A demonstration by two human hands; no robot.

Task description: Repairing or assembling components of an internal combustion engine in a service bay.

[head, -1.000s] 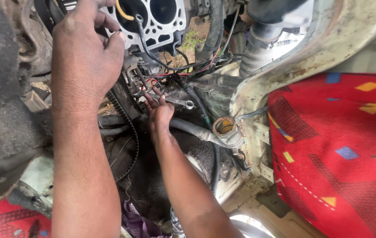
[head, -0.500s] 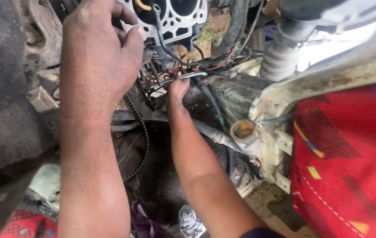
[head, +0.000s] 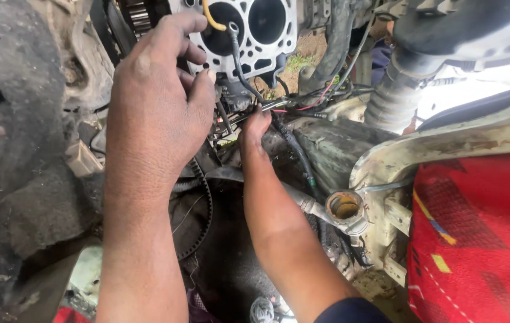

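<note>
- Two bare hands reach into an opened engine bay, both pointing toward twelve o'clock.
- Left hand (head: pixel 159 113) lies flat, fingers curled loosely against the grey cylinder head (head: pixel 267 36), gripping nothing that can be made out.
- Right hand (head: pixel 255 128), at three o'clock of the left, pinches a slim metal wrench (head: pixel 249 113) among black hoses and red wires.
- Toothed belt (head: pixel 204 209) hangs at six o'clock of the left hand, between the forearms.
- Rusty pipe opening (head: pixel 345 206) sits at four o'clock of the right hand.
- Red patterned cloth (head: pixel 476 239) fills the four o'clock corner.
</note>
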